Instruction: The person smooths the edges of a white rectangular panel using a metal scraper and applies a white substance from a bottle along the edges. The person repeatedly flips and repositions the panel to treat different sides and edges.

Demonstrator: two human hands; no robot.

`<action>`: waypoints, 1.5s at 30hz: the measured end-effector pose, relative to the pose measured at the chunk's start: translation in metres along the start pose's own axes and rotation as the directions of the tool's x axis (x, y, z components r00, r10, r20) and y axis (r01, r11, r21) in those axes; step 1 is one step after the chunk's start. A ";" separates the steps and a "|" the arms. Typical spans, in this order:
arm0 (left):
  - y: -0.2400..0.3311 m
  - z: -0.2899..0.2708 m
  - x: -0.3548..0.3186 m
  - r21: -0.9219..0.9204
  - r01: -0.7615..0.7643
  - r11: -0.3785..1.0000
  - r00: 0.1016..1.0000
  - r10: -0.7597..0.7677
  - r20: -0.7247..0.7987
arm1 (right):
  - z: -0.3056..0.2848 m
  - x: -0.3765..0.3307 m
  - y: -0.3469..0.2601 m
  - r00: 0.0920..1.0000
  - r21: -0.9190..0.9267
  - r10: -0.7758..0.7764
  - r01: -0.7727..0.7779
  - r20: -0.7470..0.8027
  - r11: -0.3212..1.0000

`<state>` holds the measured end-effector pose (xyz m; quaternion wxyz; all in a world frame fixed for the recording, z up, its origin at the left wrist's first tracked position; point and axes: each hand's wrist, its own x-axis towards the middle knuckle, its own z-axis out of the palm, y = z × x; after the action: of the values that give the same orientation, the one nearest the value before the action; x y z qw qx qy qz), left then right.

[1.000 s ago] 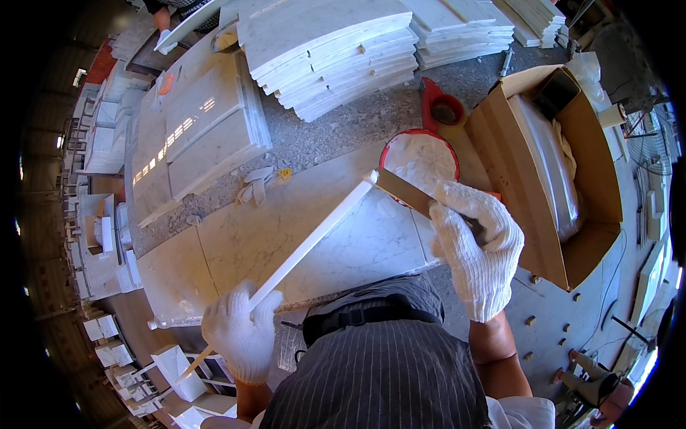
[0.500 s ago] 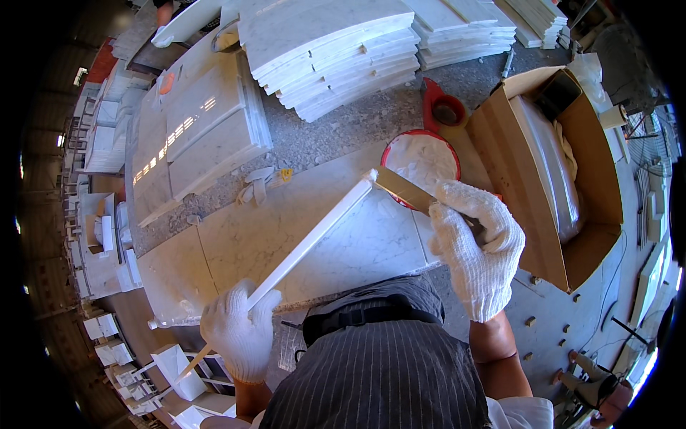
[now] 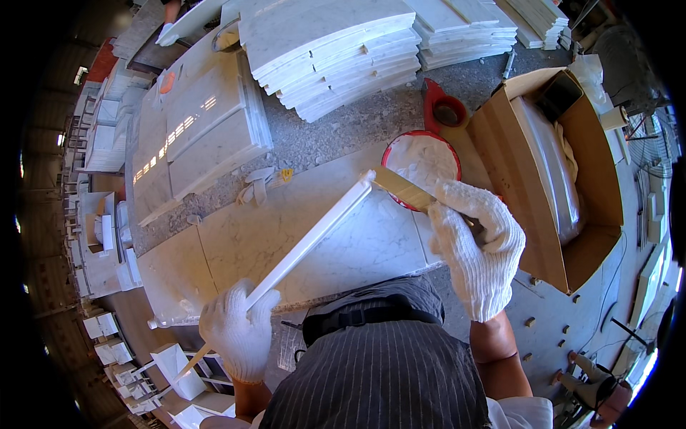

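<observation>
In a white knitted glove, my left hand (image 3: 237,330) is closed around a long, narrow white strip (image 3: 314,239) that slants up and away to the right. A dab of white paste (image 3: 369,175) sits at its far end. My right hand (image 3: 482,247), also gloved, pinches a flat brass-coloured scraper blade (image 3: 404,189), whose tip meets or nearly meets that end. Just beyond the blade stands a round tub (image 3: 459,163) with a red rim, holding white paste (image 3: 421,157). The scraper's rear part is hidden by my fingers.
Pale marble slabs (image 3: 286,243) form the surface before me. Stacked tiles (image 3: 329,50) stand beyond, with another stack (image 3: 193,129) at left. A red tape dispenser (image 3: 434,100) and open cardboard box (image 3: 500,150) are at right. Another person's gloved hand (image 3: 166,34) shows far left.
The scraper tip and the strip's far end have shifted very slightly left. At the far left, the other person's hand has moved a little. My grips look the same.
</observation>
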<state>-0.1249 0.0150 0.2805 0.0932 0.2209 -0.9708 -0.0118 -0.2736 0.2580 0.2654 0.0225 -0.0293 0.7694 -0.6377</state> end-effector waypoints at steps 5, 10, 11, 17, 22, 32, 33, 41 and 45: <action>0.000 0.000 0.000 0.001 -0.005 1.000 1.000 0.005 -0.006 | 0.002 0.003 0.008 0.993 0.022 -0.113 0.113 -0.024 0.993; 0.000 -0.001 0.001 -0.004 0.004 1.000 1.000 -0.004 0.010 | 0.009 0.012 0.003 0.993 0.172 0.115 -0.118 0.028 0.978; 0.000 -0.002 0.002 -0.004 0.006 1.000 1.000 -0.006 0.010 | 0.010 0.013 0.003 0.989 0.187 0.130 -0.140 0.066 0.972; -0.007 0.003 0.002 0.044 -0.132 0.990 0.989 0.134 -0.069 | 0.015 0.024 0.004 0.982 0.154 0.119 -0.142 0.147 0.978; 0.002 -0.003 0.001 0.008 0.011 1.000 1.000 -0.011 0.027 | 0.017 0.029 0.005 0.996 0.154 -0.005 -0.009 0.089 0.988; 0.001 -0.002 0.000 -0.002 -0.023 1.000 1.000 0.023 -0.002 | 0.019 0.033 -0.014 0.988 0.083 0.083 -0.094 0.133 0.992; 0.001 -0.002 0.000 0.003 -0.028 1.000 1.000 0.028 -0.009 | 0.019 0.032 -0.012 0.989 0.090 0.046 -0.059 0.141 0.994; 0.004 -0.004 -0.002 -0.013 -0.033 0.999 0.999 0.033 0.004 | 0.022 0.031 -0.005 0.990 0.028 -0.018 0.014 0.137 1.000; 0.002 -0.002 -0.004 0.010 -0.039 0.999 0.999 0.039 -0.001 | 0.025 0.024 -0.012 0.994 0.113 -0.008 -0.005 0.113 0.994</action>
<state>-0.1218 0.0190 0.2818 0.0930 0.2023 -0.9749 -0.0048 -0.2960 0.2294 0.2723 0.0674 -0.0650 0.7293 -0.6777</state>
